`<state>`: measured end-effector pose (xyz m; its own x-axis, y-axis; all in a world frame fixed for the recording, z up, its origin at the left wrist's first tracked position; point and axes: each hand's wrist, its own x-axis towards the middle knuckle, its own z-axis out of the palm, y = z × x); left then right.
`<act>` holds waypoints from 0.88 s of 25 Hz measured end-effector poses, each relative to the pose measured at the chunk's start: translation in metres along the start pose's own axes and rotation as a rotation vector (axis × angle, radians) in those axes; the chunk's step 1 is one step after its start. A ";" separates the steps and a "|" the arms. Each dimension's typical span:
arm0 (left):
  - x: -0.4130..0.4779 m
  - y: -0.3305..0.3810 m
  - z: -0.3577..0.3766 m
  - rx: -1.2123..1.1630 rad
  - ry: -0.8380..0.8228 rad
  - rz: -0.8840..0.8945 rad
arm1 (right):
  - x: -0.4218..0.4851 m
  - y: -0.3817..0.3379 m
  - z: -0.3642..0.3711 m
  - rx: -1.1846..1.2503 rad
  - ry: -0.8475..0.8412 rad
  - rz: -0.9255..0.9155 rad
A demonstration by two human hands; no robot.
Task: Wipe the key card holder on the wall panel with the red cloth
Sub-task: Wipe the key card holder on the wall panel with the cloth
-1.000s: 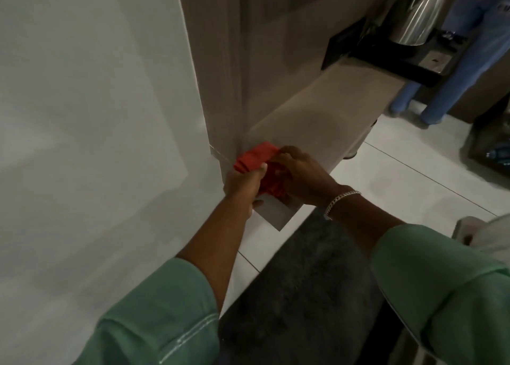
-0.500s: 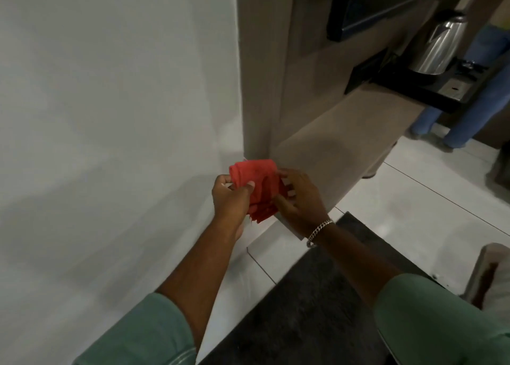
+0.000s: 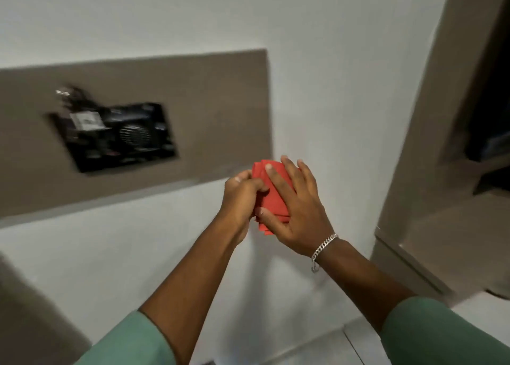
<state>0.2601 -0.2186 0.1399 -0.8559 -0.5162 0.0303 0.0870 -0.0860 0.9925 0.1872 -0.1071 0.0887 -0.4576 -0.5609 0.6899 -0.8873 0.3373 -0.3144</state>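
We are holding one red cloth, folded into a thick pad, between our two hands in front of a white wall. Our left hand is curling shut around the cloth's left edge, fingers folded in and thumb on top. Our right hand is lying flatter over the cloth's front, four fingers spread and only lightly bent, thumb tucking under the lower edge. One silver bracelet is hanging on the right wrist, and two green sleeves are showing at the bottom of the view.

One brown wall panel is running across the wall to the upper left of our hands. One black unit is sitting in it, blurred; a pale card is showing at its upper left corner, so we are taking this for the key card holder, though we cannot tell its parts apart. The cloth is well apart from that unit, near the panel's lower right corner and not touching it. One brown door frame is standing at the right.
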 end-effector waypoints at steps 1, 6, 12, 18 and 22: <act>-0.013 0.019 -0.023 0.030 0.031 0.053 | 0.012 -0.027 0.006 0.016 0.029 -0.041; -0.060 0.086 -0.108 0.099 0.188 0.275 | 0.060 -0.132 0.036 0.073 0.208 -0.172; -0.075 0.118 -0.159 0.223 0.353 0.585 | 0.112 -0.184 0.060 0.065 0.312 -0.175; -0.053 0.127 -0.223 0.765 0.653 1.033 | 0.118 -0.184 0.087 -0.010 0.280 -0.078; -0.018 0.124 -0.278 1.483 0.609 1.084 | 0.124 -0.175 0.094 0.033 0.349 -0.055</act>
<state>0.4278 -0.4565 0.2296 -0.4497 -0.0551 0.8915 -0.3382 0.9343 -0.1129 0.2803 -0.3073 0.1682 -0.3668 -0.2832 0.8861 -0.9143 0.2858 -0.2871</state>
